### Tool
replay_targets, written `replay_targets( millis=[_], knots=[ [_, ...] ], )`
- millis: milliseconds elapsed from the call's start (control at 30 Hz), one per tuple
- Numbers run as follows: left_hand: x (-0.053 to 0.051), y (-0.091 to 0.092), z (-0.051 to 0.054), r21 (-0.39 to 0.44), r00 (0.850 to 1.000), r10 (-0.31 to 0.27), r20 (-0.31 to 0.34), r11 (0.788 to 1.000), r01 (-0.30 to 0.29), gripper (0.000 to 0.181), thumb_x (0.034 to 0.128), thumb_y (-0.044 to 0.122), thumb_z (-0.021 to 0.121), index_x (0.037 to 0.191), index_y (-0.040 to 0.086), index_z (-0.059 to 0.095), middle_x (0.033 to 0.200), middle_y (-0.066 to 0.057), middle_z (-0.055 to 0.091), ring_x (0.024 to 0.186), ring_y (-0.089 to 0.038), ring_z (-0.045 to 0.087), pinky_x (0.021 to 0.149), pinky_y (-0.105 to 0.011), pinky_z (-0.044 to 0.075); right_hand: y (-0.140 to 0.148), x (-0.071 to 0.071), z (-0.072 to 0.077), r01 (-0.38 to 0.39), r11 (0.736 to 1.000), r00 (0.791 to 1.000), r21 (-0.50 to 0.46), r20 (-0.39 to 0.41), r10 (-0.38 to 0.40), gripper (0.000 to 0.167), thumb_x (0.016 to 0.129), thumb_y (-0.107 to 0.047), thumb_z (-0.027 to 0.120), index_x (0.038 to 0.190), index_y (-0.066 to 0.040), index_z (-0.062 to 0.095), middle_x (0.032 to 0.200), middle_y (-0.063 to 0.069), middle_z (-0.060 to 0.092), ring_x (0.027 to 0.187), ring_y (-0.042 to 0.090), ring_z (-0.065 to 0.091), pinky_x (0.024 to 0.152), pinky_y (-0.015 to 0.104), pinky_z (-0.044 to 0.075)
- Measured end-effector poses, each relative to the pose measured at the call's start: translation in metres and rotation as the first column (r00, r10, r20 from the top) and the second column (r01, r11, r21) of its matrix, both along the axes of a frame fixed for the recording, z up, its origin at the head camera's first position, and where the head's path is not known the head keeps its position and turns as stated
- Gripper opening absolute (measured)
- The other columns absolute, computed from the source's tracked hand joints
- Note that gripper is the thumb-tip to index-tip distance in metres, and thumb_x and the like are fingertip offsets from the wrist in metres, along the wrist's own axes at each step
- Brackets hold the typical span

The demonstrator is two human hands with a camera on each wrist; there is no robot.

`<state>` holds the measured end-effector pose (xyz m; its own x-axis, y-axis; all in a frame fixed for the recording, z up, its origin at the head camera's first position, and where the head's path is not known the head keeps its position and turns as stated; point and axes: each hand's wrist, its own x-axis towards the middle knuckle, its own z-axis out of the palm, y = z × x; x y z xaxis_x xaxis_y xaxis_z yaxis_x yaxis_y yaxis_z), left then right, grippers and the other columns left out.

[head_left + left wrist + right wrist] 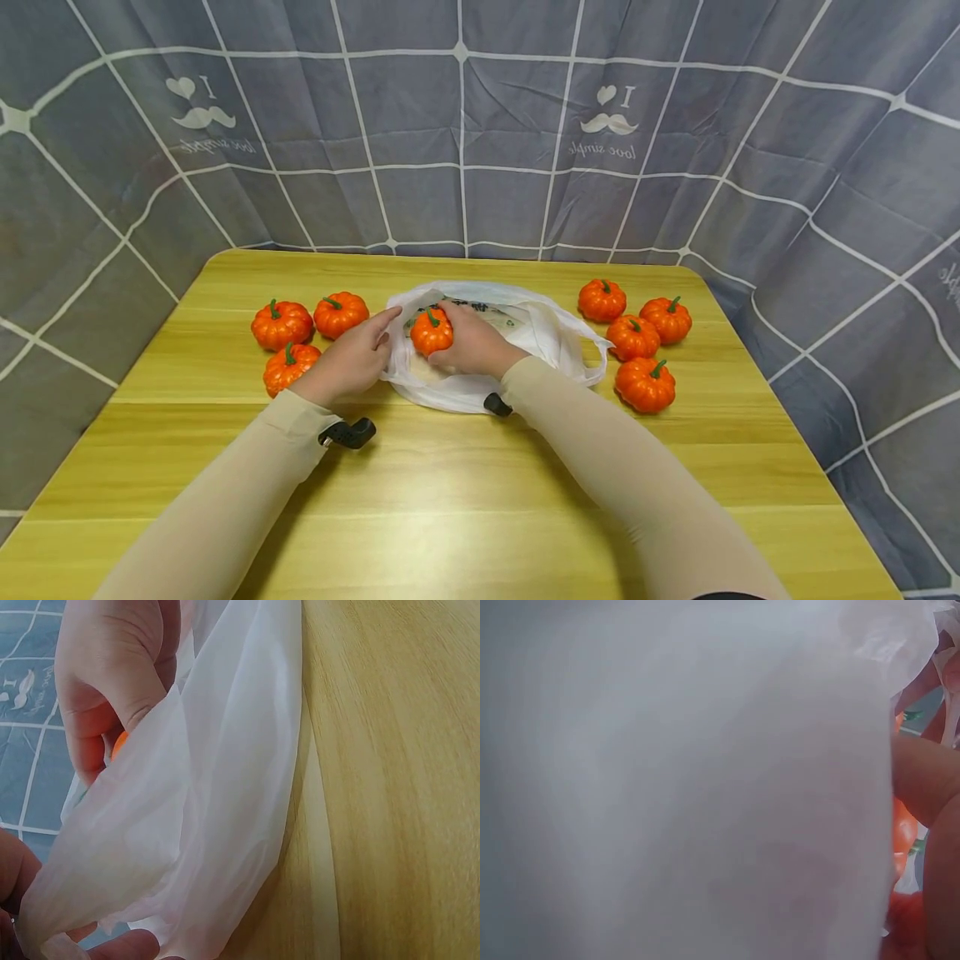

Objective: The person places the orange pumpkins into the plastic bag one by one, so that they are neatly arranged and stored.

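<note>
In the left-wrist view, the white bag point(225, 765) and right hand point(116, 664) conceal most of the held pumpkin point(118, 744).

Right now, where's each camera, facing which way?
Head: on the head, forward and down over the table; left hand, right hand, sleeves.
Left wrist: on that wrist, at the white bag; left fingertips, right hand.
Right wrist: on that wrist, at the bag; fingers at right edge.
Head and left wrist share bag, right hand.
</note>
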<state>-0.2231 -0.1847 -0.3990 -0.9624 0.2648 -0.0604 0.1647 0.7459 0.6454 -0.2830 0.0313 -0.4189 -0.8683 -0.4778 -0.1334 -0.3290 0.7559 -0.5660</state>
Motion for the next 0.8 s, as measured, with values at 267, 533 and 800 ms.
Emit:
replay_targets(
  millis=[267,533,800],
  knots=[
    [-0.0006,-0.0006,-0.0012,0.005,1.000,-0.003,0.000,1.000,0.003,0.059,0.1091,0.011,0.038,0.167,0.009,0.029,0.165,-0.025,0.040,0.124,-0.037,0.055,0.107,-0.051,0.048,-0.0018,-0.0009,-0.0002,-0.001,1.000,1.000,-0.016,-0.004,0.000,0.098,0.092,-0.031,0.083,0.167,-0.009,0.024,0.162,0.020,0.041,0.145,0.034,0.049,0.124,0.050,0.041],
    [-0.0008,-0.0008,-0.0016,-0.002,1.000,0.000,-0.002,1.000,0.000,0.058,0.1097,0.012,0.039,0.167,0.010,0.029,0.166,-0.024,0.039,0.126,-0.036,0.055,0.114,-0.055,0.046,-0.0022,-0.0014,-0.0010,-0.005,1.000,1.000,-0.003,-0.020,0.005,0.095,0.094,-0.034,0.081,0.167,-0.012,0.026,0.162,0.018,0.042,0.144,0.033,0.050,0.123,0.049,0.042],
    [-0.0015,0.0000,-0.0019,-0.006,1.000,-0.002,-0.006,1.000,0.002,0.058,0.1095,0.012,0.038,0.167,0.009,0.029,0.166,-0.025,0.039,0.143,-0.041,0.051,0.121,-0.059,0.041,-0.0038,-0.0016,-0.0018,0.025,1.000,1.000,0.005,-0.012,-0.025,0.095,0.093,-0.032,0.082,0.168,-0.013,0.026,0.160,0.019,0.042,0.141,0.033,0.052,0.122,0.049,0.044]
  ],
)
